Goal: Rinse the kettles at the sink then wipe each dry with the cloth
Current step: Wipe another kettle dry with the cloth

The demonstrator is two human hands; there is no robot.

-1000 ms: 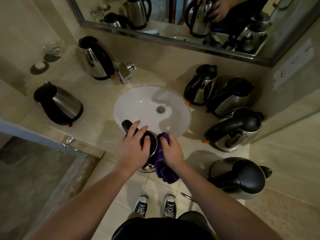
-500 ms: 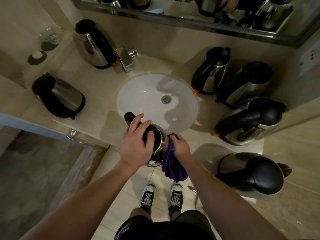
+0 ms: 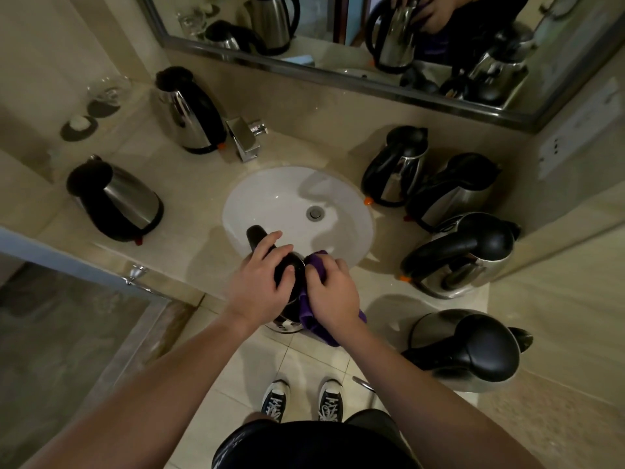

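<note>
Beige stone counter (image 3: 189, 184), framed wall mirror (image 3: 338, 79), pale tiled floor (image 3: 270, 363), glass shower door (image 3: 67, 319), dim warm light.

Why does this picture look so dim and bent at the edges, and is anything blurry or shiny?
Head view: dim, warm light; the wide lens bows the mirror frame and counter edge. Soft shadows fall across the white sink. The steel kettles carry bright streaks, as on the one beside the tap. The left hand, right hand and purple cloth look fairly sharp.
</note>
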